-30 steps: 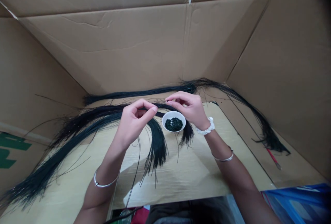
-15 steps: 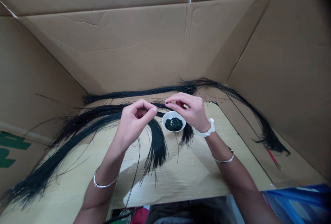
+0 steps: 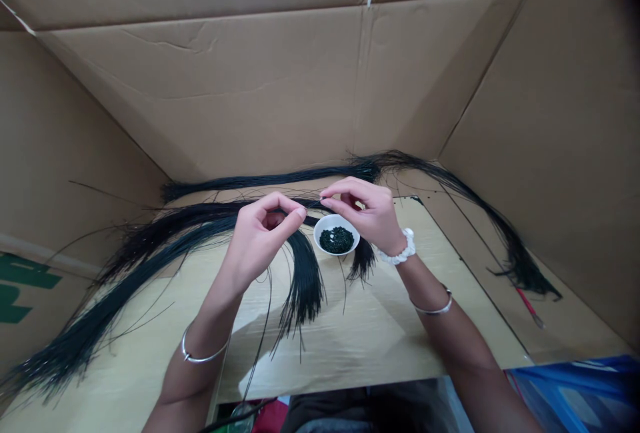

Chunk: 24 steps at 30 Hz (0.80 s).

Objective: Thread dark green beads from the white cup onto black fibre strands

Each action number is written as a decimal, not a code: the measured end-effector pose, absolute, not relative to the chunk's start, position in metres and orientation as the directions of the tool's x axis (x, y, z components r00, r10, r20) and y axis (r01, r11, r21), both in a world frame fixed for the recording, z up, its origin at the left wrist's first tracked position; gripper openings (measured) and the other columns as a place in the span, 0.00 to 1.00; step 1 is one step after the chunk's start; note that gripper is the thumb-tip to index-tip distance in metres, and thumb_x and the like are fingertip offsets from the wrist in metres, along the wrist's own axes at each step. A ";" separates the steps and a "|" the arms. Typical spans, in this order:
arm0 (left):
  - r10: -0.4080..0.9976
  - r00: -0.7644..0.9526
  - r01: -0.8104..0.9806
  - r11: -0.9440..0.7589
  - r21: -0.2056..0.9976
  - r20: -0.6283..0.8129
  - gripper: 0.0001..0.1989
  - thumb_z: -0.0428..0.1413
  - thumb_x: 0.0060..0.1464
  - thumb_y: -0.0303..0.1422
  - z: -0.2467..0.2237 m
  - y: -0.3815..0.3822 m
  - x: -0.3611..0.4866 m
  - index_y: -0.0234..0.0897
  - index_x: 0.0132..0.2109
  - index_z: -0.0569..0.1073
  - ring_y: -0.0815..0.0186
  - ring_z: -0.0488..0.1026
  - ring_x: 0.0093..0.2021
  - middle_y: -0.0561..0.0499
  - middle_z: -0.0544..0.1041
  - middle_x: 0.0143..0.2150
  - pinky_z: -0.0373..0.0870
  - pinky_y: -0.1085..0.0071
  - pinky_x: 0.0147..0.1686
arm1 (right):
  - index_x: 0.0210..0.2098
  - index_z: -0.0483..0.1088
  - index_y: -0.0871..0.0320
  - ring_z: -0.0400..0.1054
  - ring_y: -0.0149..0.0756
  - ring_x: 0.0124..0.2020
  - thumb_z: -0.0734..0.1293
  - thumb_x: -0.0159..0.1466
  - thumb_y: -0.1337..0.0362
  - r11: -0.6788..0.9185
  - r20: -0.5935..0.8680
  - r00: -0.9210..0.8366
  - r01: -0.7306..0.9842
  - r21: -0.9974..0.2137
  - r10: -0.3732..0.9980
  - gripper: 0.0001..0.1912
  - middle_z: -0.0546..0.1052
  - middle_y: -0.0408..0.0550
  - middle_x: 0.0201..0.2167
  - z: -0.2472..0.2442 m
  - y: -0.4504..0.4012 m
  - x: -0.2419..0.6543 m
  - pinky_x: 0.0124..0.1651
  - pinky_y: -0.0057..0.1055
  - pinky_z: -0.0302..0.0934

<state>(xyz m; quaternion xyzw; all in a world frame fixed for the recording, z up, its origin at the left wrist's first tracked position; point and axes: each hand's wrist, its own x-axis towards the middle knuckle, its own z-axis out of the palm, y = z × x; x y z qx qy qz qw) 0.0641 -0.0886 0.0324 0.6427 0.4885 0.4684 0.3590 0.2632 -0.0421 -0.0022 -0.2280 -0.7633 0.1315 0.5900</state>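
strand (image 3: 313, 204) spans gap, left hand (image 3: 259, 233) to right hand (image 3: 371, 214), near bowl rim (image 3: 317, 244).

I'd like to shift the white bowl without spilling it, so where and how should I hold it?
I'd pinch the bowl by the near part of its rim, coming from the near side. That rounded edge rises around the dark bits and faces mostly bare board, while the left hand and right hand are busy above its far side.
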 end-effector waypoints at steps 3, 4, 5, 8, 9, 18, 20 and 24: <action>0.963 0.077 0.296 -0.271 0.916 0.260 0.10 0.65 0.53 0.37 0.032 -0.089 0.064 0.35 0.33 0.76 0.71 0.64 0.28 0.52 0.74 0.29 0.58 0.75 0.26 | 0.39 0.78 0.57 0.63 0.24 0.25 0.72 0.65 0.65 0.859 0.838 -0.204 0.202 -0.470 0.506 0.03 0.81 0.44 0.34 -0.002 -0.042 0.263 0.29 0.27 0.61; 0.962 0.075 0.297 -0.271 0.915 0.261 0.10 0.65 0.53 0.37 0.032 -0.089 0.064 0.35 0.33 0.76 0.71 0.64 0.28 0.52 0.74 0.30 0.58 0.75 0.26 | 0.39 0.78 0.57 0.63 0.25 0.25 0.72 0.65 0.65 0.859 0.837 -0.205 0.205 -0.469 0.507 0.04 0.81 0.44 0.34 -0.002 -0.042 0.263 0.30 0.27 0.61; 0.963 0.074 0.297 -0.271 0.915 0.261 0.10 0.65 0.53 0.37 0.032 -0.089 0.064 0.35 0.33 0.76 0.71 0.65 0.28 0.52 0.74 0.29 0.58 0.75 0.26 | 0.39 0.78 0.57 0.64 0.25 0.25 0.72 0.65 0.64 0.859 0.837 -0.207 0.208 -0.468 0.506 0.04 0.81 0.44 0.34 -0.002 -0.042 0.263 0.30 0.27 0.62; 0.962 0.074 0.294 -0.273 0.916 0.263 0.10 0.65 0.53 0.37 0.033 -0.088 0.064 0.35 0.32 0.76 0.71 0.64 0.27 0.52 0.74 0.29 0.58 0.75 0.25 | 0.39 0.78 0.57 0.64 0.25 0.25 0.72 0.66 0.64 0.864 0.841 -0.211 0.207 -0.460 0.498 0.04 0.81 0.44 0.34 -0.002 -0.043 0.263 0.30 0.28 0.62; 0.961 0.074 0.291 -0.275 0.916 0.265 0.10 0.65 0.53 0.37 0.033 -0.088 0.064 0.35 0.32 0.76 0.71 0.64 0.27 0.52 0.75 0.29 0.58 0.75 0.25 | 0.39 0.78 0.57 0.65 0.25 0.25 0.72 0.66 0.65 0.866 0.844 -0.212 0.206 -0.455 0.493 0.03 0.81 0.44 0.35 -0.002 -0.044 0.263 0.30 0.28 0.63; 0.959 0.068 0.309 -0.281 0.909 0.274 0.10 0.65 0.53 0.38 0.034 -0.088 0.064 0.35 0.32 0.76 0.71 0.64 0.26 0.52 0.74 0.29 0.58 0.76 0.24 | 0.40 0.78 0.57 0.68 0.26 0.28 0.72 0.66 0.65 0.874 0.852 -0.213 0.216 -0.436 0.478 0.03 0.82 0.45 0.36 -0.002 -0.044 0.263 0.33 0.28 0.66; 0.960 0.068 0.311 -0.280 0.908 0.273 0.10 0.65 0.53 0.38 0.034 -0.088 0.064 0.36 0.32 0.76 0.71 0.64 0.27 0.52 0.74 0.29 0.58 0.76 0.24 | 0.40 0.77 0.56 0.70 0.27 0.29 0.71 0.66 0.65 0.873 0.852 -0.215 0.222 -0.434 0.477 0.03 0.82 0.45 0.36 -0.002 -0.044 0.263 0.33 0.29 0.67; 0.961 0.068 0.315 -0.276 0.908 0.268 0.10 0.65 0.53 0.38 0.034 -0.089 0.065 0.36 0.32 0.76 0.71 0.64 0.26 0.53 0.74 0.28 0.57 0.76 0.24 | 0.41 0.77 0.55 0.73 0.29 0.33 0.71 0.66 0.65 0.883 0.862 -0.227 0.248 -0.398 0.453 0.04 0.83 0.45 0.37 -0.001 -0.044 0.264 0.37 0.31 0.69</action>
